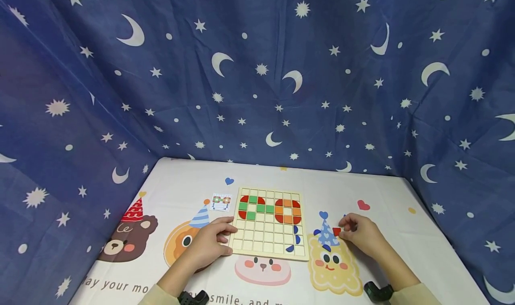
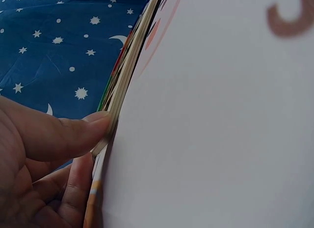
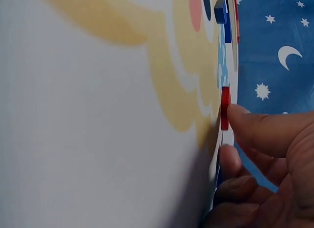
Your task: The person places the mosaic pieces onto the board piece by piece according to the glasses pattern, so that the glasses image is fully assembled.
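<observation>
A wooden grid board (image 1: 263, 236) lies on the table with red, green and orange pieces in its upper rows and blue rounded pieces (image 1: 297, 239) at lower right. My left hand (image 1: 209, 244) holds the board by its near left corner, thumb (image 2: 93, 132) against the edge. To the right of the board, my right hand (image 1: 362, 233) has its thumb at a red piece (image 3: 225, 108), which lies on the table. Its other fingers are bent beside the piece, not visibly round it. Loose blue pieces (image 1: 327, 247) lie nearby, one partly hidden behind the right fingers.
A small pattern card (image 1: 221, 202) lies left of the board's top corner. The white tablecloth (image 1: 193, 175) carries printed animals and lettering. A blue curtain (image 1: 257, 72) with stars and moons stands behind and at both sides. Dark straps (image 1: 378, 291) sit on the wrists.
</observation>
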Tool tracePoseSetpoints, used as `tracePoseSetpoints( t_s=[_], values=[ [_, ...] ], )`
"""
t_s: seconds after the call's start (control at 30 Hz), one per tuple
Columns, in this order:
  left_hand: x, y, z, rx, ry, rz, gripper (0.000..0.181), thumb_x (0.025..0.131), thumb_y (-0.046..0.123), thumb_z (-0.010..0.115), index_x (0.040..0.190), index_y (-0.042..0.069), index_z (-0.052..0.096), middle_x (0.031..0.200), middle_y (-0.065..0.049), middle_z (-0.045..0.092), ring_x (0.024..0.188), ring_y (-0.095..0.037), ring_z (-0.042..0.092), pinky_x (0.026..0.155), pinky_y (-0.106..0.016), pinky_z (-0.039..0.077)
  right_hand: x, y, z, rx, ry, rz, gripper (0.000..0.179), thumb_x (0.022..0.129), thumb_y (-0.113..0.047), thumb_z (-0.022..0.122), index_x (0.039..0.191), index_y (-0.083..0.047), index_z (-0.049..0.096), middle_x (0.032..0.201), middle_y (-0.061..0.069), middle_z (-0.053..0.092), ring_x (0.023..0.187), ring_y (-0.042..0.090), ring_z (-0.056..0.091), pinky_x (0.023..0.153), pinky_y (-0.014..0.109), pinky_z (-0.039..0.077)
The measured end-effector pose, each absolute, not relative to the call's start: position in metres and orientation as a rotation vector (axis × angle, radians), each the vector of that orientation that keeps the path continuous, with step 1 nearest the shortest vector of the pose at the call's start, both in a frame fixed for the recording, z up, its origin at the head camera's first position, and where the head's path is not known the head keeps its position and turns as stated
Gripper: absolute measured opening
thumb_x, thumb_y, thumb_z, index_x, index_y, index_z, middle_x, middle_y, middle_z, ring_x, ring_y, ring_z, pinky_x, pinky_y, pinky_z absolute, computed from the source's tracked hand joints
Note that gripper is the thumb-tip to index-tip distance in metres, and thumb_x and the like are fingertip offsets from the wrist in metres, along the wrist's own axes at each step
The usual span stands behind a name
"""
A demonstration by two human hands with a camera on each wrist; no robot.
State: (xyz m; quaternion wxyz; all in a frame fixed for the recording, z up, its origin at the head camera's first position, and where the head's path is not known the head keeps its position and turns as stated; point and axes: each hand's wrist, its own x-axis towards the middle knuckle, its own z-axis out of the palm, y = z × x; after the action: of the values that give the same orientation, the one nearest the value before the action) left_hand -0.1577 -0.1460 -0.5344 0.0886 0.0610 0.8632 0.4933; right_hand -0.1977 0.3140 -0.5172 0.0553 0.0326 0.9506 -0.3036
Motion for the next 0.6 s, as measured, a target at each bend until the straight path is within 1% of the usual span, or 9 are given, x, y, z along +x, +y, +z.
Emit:
tracePoseSetpoints(
  t_s=[0.07,0.13,0.3,0.43,0.6],
  values=[
    [-0.1580,-0.1459,-0.5343,0.179,2.567,1.470,0.051,0.074,-0.007,0.088,0.117,0.018,0.079,0.160,0.003,0.057,0.097,-0.014,0.063,0.081,-0.020,0.055,-0.1984,0.3125,-0.5170,0.086,2.887,-0.911,0.025,0.085,-0.010,0.088,0.107,-0.010,0.076,0.088,0.003,0.062,0.087,0.021,0.056,0.074,0.030,0.047],
    [-0.1581,-0.1460,-0.5340,0.176,2.566,1.472,0.051,0.074,-0.007,0.088,0.117,0.018,0.079,0.160,0.003,0.057,0.097,-0.014,0.063,0.081,-0.020,0.055,-0.1988,0.3107,-0.5170,0.076,2.891,-0.894,0.025,0.084,-0.012,0.089,0.107,-0.012,0.078,0.089,0.003,0.061,0.088,0.021,0.056,0.076,0.032,0.047],
    [-0.1578,-0.1461,-0.5337,0.175,2.568,1.473,0.051,0.074,-0.006,0.088,0.117,0.018,0.079,0.160,0.003,0.057,0.098,-0.014,0.063,0.082,-0.020,0.055,-0.1988,0.3072,-0.5173,0.063,2.910,-0.854,0.019,0.085,-0.012,0.089,0.101,-0.015,0.079,0.090,0.003,0.060,0.090,0.022,0.055,0.078,0.035,0.046],
    [-0.1576,-0.1461,-0.5339,0.173,2.569,1.472,0.051,0.074,-0.007,0.088,0.117,0.018,0.079,0.160,0.003,0.057,0.097,-0.014,0.063,0.082,-0.020,0.055,-0.1982,0.3054,-0.5175,0.058,2.902,-0.872,0.020,0.085,-0.009,0.089,0.098,-0.013,0.074,0.089,0.003,0.061,0.088,0.022,0.055,0.076,0.033,0.047],
    [-0.1575,-0.1464,-0.5342,0.177,2.569,1.471,0.051,0.074,-0.006,0.088,0.117,0.018,0.079,0.160,0.003,0.057,0.097,-0.014,0.063,0.082,-0.020,0.055,-0.1978,0.3051,-0.5182,0.035,2.883,-0.919,0.022,0.085,-0.005,0.088,0.094,-0.012,0.070,0.085,0.002,0.062,0.083,0.020,0.055,0.070,0.027,0.048]
  ],
)
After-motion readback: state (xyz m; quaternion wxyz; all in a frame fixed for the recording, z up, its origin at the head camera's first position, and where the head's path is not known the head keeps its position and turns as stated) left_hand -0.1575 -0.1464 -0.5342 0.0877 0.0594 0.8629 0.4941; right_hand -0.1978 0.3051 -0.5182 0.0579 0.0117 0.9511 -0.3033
